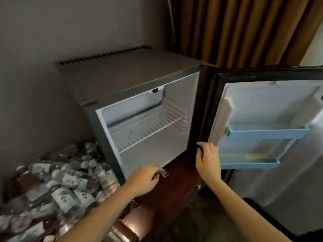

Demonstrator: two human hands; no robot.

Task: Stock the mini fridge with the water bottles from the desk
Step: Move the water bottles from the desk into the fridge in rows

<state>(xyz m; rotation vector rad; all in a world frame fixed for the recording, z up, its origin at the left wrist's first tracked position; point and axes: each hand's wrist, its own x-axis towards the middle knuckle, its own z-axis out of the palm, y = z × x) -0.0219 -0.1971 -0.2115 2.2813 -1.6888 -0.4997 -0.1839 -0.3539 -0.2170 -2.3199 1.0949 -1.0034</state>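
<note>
My view of the mini fridge [132, 79] on a dark wooden desk [178, 180], its door [262, 105] swung wide to the right before a pleated brown curtain [244, 28]. The white cavity stands open above and below one wire shelf [145, 130]. The water bottles [66, 186], clear plastic with pale labels, lie heaped on the desk left of the cabinet, beside my left forearm. My left hand [145, 179] rests at the cavity's front lip, fingers curled beside a small grey bracket [164, 173]; I cannot tell whether it grips. My right hand [208, 159], fingers loosely bent, touches the door's hinge-side edge near two pale blue racks [267, 132].
</note>
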